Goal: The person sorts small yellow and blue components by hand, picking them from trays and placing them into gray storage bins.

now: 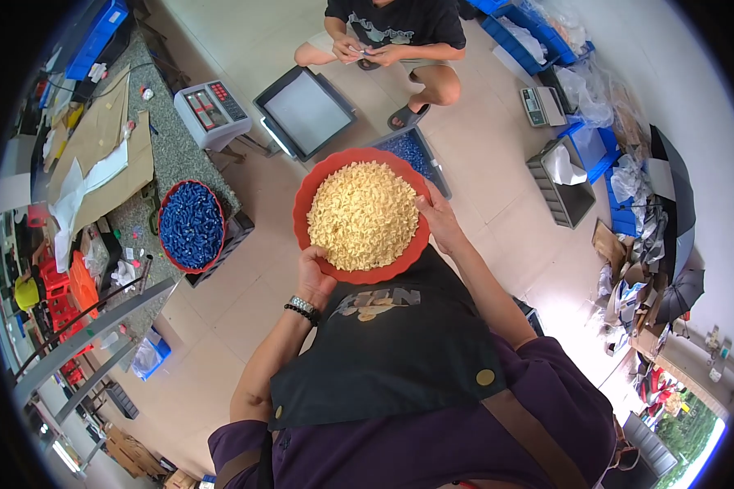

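Both my hands hold up a round red bowl with a scalloped rim, in front of my dark apron. It is heaped with small cream-coloured pieces, too small for me to tell their kind. My left hand is closed on the lower left rim, its thumb on top. On the right side, my right hand grips the rim, with the thumb over the edge; its other fingers are mostly hidden beneath. To the left, a second red-rimmed bowl holds small blue pieces at the speckled counter's edge.
A platform scale stands on the floor ahead, its display unit beside the counter. Partly behind my bowl is a grey crate with blue pieces. Farther off, a person squats, handling something small. Right: a grey crate, bags, an umbrella.
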The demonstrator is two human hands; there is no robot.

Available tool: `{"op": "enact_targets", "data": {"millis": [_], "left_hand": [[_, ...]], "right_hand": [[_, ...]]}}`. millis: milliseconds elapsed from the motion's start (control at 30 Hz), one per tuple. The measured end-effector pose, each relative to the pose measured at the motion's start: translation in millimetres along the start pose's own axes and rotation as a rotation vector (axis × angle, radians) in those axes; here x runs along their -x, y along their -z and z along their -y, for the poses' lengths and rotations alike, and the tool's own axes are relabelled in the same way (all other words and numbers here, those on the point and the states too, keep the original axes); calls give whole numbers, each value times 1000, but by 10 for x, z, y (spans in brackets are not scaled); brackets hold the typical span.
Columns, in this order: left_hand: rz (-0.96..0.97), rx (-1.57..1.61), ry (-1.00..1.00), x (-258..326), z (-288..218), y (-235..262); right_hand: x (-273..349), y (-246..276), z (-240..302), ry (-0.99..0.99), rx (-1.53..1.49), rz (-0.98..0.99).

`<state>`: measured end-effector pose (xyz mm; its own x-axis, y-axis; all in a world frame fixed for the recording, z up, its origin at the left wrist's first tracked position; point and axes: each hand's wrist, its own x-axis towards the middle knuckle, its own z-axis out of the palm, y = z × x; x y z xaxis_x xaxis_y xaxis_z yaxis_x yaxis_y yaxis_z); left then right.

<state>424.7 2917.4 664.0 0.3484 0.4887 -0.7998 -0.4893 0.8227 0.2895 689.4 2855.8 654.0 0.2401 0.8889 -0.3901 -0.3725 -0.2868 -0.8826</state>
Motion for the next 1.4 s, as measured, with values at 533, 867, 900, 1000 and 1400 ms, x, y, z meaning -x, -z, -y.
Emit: {"op": "enact_targets", "data": {"millis": [533,867,900,1000,1400], "left_hand": [[34,207,-211,-349,2042,-821],[-83,252,-251,60,2748,-1022],[-87,278,-287,107,2747,-986],[-113,300,-345,288,2853,-675],[-176,525,-613,584,3091,-322]], "right_hand": [[31,1833,330,18,151,237],[329,2379,420,49,142,478],[309,2350,362,100,185,515],[503,2149,399,62,146,584],[386,1826,295,-359,112,776]]}}
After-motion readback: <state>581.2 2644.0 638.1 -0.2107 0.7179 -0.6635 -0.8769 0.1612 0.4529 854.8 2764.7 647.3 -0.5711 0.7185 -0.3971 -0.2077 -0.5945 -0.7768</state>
